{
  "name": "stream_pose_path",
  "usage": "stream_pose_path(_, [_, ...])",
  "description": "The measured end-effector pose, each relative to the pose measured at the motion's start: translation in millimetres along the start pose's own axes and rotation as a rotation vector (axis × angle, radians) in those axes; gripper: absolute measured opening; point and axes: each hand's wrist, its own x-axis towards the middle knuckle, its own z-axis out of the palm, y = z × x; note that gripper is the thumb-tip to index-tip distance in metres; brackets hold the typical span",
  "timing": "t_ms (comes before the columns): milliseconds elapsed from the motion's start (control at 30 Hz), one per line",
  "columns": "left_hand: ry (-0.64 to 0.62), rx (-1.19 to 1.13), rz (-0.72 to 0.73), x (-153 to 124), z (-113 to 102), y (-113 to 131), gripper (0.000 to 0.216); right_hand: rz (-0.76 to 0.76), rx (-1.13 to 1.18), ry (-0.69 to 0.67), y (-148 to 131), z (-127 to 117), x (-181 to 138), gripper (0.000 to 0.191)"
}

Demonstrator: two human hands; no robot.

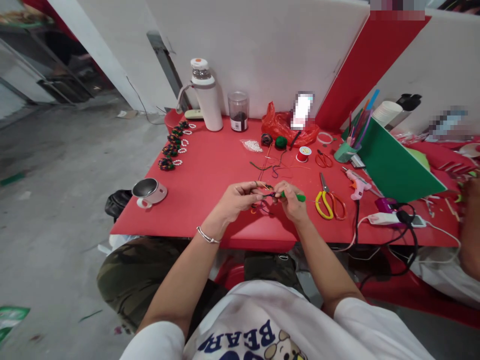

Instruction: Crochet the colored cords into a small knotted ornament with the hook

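Observation:
Over the front of the red table, my left hand (237,201) pinches a small piece of dark, multicoloured yarn work (269,194). My right hand (294,204) is closed around a crochet hook with a green handle (300,198); its tip meets the yarn work between my fingers, partly hidden. Loose yarn strands (275,169) run from the work across the table. Beyond them lie a dark yarn ball (266,139), a green yarn ball (281,142), a bag of white beads (252,145) and a spool of red thread (303,154).
Yellow-and-red-handled scissors (324,199), small red scissors (323,159) and a pink glue gun (357,183) lie to the right, with a power strip (386,218) and cables. Leftward are a mug (149,192), beaded yarn loops (172,148) and a white thermos (208,102). Another person's arm (470,230) is at far right.

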Motion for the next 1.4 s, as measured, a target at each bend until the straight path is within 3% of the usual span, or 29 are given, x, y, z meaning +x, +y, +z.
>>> stream_pose_path(567, [0.029, -0.021, -0.042, 4.4, 3.3, -8.8, 0.043, 0.077, 0.081, -0.026, 8.8, -3.5, -1.7, 0.044])
stream_pose_path(900, [-0.015, -0.026, -0.035, 8.1, 1.3, -19.8, 0.044, 0.104, 0.151, -0.011, 9.3, -2.4, -3.1, 0.042])
stream_pose_path(1400, [0.051, 0.080, -0.044, 5.8, -0.7, -4.7, 0.041, 0.084, 0.052, -0.123, 11.6, -10.5, -2.3, 0.043])
